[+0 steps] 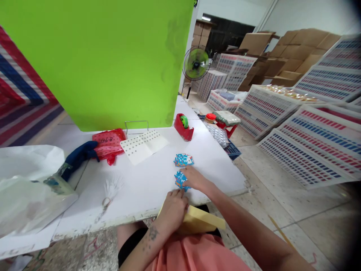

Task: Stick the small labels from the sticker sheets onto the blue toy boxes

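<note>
Two small piles of blue printed cards with orange and white parts lie on the white table (152,180). My right hand (194,178) reaches over the nearer card pile (179,178), its thumb and fingers closed about the cards' right side. Just beyond it rests the farther card pile (183,160), partly fanned. At the table's front edge, my left hand (175,207) has its fingers curled down; what they hold, if anything, is hidden. Below that hand, over my lap, a pale yellow box or folded card piece (201,219) sticks out to the right.
A red tape dispenser (184,128), a dotted white sheet (143,146) and a red plastic packet (108,142) lie toward the green board (113,67). White plastic bags (28,188) cover the left side. Crates (313,146) stand on the floor to the right.
</note>
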{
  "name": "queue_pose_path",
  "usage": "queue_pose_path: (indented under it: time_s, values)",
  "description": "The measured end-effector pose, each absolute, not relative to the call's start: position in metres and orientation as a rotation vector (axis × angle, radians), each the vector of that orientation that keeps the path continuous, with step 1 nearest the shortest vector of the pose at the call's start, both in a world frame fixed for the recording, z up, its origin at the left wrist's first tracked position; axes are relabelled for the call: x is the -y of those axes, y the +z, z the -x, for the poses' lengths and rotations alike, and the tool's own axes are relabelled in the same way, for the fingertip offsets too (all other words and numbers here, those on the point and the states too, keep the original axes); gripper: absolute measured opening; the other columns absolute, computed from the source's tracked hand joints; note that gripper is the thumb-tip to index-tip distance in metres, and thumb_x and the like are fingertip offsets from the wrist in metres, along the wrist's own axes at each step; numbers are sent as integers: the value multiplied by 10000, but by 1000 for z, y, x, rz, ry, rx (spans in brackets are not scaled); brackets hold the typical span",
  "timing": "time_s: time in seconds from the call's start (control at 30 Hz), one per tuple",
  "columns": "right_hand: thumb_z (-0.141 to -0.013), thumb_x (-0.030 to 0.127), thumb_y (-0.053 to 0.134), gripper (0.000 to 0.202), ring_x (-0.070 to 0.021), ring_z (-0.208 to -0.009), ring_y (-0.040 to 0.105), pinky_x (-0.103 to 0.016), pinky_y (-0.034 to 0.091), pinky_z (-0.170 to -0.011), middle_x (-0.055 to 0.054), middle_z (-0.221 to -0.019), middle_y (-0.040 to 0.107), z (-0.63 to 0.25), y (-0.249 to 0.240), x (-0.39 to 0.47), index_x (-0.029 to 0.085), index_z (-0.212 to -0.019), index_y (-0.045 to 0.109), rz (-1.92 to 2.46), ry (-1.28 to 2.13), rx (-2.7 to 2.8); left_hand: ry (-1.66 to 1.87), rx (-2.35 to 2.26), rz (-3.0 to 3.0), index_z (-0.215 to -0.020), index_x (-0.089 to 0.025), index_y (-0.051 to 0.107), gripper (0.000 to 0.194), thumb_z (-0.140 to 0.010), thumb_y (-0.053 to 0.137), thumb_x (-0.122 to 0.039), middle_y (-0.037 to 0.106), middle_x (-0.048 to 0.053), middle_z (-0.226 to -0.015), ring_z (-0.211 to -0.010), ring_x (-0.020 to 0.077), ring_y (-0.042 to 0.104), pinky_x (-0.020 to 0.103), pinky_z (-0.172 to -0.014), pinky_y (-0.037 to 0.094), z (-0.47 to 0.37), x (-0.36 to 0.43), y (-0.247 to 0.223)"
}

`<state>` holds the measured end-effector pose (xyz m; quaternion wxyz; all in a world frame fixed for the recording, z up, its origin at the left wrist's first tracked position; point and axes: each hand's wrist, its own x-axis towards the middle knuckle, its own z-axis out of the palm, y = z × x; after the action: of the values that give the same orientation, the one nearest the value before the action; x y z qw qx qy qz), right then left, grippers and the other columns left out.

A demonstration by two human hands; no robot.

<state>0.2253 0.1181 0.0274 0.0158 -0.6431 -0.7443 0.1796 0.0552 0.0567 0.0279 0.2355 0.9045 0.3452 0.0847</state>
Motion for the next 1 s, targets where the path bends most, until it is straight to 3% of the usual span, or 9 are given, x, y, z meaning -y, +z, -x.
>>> queue_pose_path:
  time_s: [0.13, 0.33, 0.63, 0.73, 0.87, 1.0]
  values:
    - [-609, 315, 780, 499, -348, -1112, 484, -421, 378, -949, -173, -1182, 554, -223, 34, -110, 132, -1053, 645, 2120, 418, 2255, 198, -969, -2485, -926, -141, 669, 177, -866, 507, -178, 563, 141, -1274, -1152, 269, 503, 408, -930, 401, -61, -57, 23]
    - [-694, 336, 721, 437, -303, -1016, 537, -369, 401, -891, -188, -1067, 602, -215, 33, -97, 81, -1028, 598, 2206, 419, 2163, 181, -989, -2508, -995, -114, 655, 206, -888, 491, -178, 512, 186, -1323, -1239, 297, 445, 451, -991, 365, -67, -52, 16]
    - [-585, 402, 772, 564, -263, -929, 625, -288, 443, -732, -118, -1022, 674, -224, 22, -108, 152, -1052, 580, 2283, 681, 2002, 157, -984, -2539, -966, -115, 666, 197, -900, 497, -193, 486, 211, -1348, -1285, 312, 415, 458, -1000, 362, -67, -48, 15]
    - [-580, 405, 767, 515, -261, -894, 632, -283, 442, -697, -108, -983, 682, -226, 18, -111, 155, -1000, 606, 2267, 735, 2016, 128, -988, -2559, -989, -110, 662, 217, -913, 471, -181, 462, 215, -1368, -1310, 315, 387, 466, -1013, 351, -68, -47, 14]
    - [-596, 364, 751, 430, -305, -990, 581, -330, 428, -762, -129, -1045, 635, -221, 19, -107, 162, -953, 618, 2215, 678, 2070, 110, -984, -2574, -1022, -110, 658, 231, -918, 471, -196, 435, 202, -1397, -1337, 314, 347, 456, -1045, 323, -67, -46, 11]
    - [-665, 281, 703, 400, -257, -1005, 559, -306, 409, -817, -123, -1069, 609, -215, 25, -100, 158, -1022, 570, 2105, 633, 2139, 127, -975, -2583, -1028, -121, 657, 214, -903, 501, -198, 461, 173, -1385, -1336, 299, 348, 445, -1070, 299, -64, -46, 7]
